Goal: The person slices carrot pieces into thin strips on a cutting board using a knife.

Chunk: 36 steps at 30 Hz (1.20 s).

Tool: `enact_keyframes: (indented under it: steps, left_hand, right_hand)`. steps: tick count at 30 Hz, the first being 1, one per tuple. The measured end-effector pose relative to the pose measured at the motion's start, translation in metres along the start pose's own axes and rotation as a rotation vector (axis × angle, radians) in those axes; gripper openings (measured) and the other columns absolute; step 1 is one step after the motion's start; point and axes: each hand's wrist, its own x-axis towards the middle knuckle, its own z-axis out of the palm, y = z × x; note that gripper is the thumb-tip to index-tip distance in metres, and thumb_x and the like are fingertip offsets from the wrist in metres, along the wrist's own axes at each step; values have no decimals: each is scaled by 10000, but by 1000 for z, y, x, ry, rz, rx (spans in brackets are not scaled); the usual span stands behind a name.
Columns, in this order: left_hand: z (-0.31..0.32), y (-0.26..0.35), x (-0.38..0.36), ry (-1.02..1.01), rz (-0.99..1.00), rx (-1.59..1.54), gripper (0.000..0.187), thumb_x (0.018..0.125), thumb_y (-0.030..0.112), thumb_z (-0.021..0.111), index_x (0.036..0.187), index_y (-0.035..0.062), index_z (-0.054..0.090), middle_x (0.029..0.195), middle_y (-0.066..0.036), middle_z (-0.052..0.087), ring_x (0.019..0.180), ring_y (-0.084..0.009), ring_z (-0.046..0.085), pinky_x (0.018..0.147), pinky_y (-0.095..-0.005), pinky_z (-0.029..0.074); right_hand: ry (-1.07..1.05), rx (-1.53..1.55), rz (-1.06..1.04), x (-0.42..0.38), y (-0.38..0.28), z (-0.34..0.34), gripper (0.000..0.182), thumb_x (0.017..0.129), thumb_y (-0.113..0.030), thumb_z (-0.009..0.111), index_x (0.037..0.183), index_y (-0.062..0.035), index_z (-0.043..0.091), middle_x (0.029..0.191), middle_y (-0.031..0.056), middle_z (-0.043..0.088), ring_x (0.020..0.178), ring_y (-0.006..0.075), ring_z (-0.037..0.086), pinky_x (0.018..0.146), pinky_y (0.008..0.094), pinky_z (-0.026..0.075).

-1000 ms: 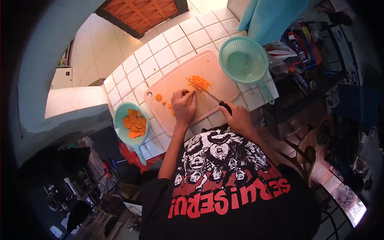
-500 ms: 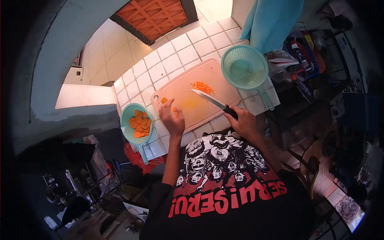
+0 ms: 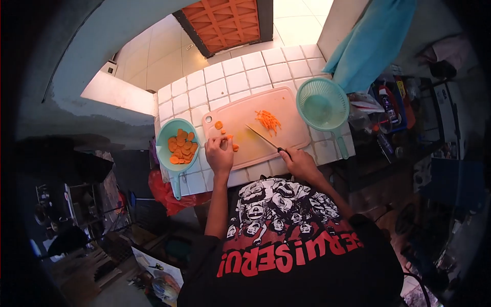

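Observation:
My right hand (image 3: pixel 300 163) grips the dark handle of a knife (image 3: pixel 263 137), its blade resting low over the pink cutting board (image 3: pixel 279 102) and pointing up and left. Over the board's left part, my left hand (image 3: pixel 220 156) has its fingers pinched together at a carrot piece (image 3: pixel 229 137), partly hidden by the fingertips. A carrot slice (image 3: pixel 219 125) and a few small carrot bits lie close to that hand. Beyond the knife tip sits a small pile of carrot strips (image 3: pixel 268 122).
Left of the board, a green strainer (image 3: pixel 175 124) holds several carrot slices (image 3: pixel 181 147). Another green strainer (image 3: pixel 322 102) stands at the board's right. White tiles (image 3: pixel 235 82) cover the counter. A blue cloth (image 3: pixel 376 46) hangs at the back right.
My left hand's fingers have gone from spread to pinched at a carrot piece. The knife has drawn away from the carrot strips, which now lie more spread out. The camera view has shifted.

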Motion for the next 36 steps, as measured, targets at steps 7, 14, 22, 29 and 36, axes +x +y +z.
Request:
enact_keyframes:
  steps: [7, 14, 22, 29, 36]
  left_hand:
    - [11, -2, 13, 61, 45, -60, 232, 850, 172, 767, 1028, 27, 733, 987, -124, 648, 949, -306, 615, 877, -421, 511]
    - [27, -5, 46, 178, -7, 124, 234, 876, 163, 724, 1031, -11, 720, 1044, -162, 645, 994, -334, 612, 895, -445, 504]
    - [22, 9, 51, 36, -29, -164, 193, 895, 153, 699, 922, -32, 749, 873, -171, 669, 894, -364, 638, 849, -454, 510]
    - [8, 31, 33, -460, 113, -101, 211, 859, 260, 741, 884, 55, 781, 858, -93, 709, 918, -279, 634, 928, -421, 436]
    - [23, 18, 18, -209, 92, -131, 282, 835, 263, 762, 1088, 140, 749, 924, -40, 659, 993, -243, 596, 960, -406, 409]
  right_hand:
    - [-6, -26, 1, 0, -5, -9, 418, 1026, -406, 544, 951, -21, 690, 877, 254, 705, 863, 458, 684, 759, 563, 517]
    - [-14, -31, -15, -2, -4, -11, 438, 1031, -423, 535, 961, -16, 681, 868, 249, 703, 857, 462, 680, 761, 566, 513]
    - [38, 76, -21, 0, 2, -14, 430, 1042, -420, 518, 976, -24, 673, 836, 241, 693, 845, 458, 674, 741, 550, 495]
    - [77, 215, -10, -5, 13, -12, 407, 1040, -393, 532, 1005, -14, 675, 812, 220, 688, 810, 419, 682, 713, 512, 487]
    - [65, 291, -4, -9, 24, -2, 405, 1046, -380, 529, 1051, -5, 683, 856, 195, 710, 827, 370, 696, 741, 463, 501]
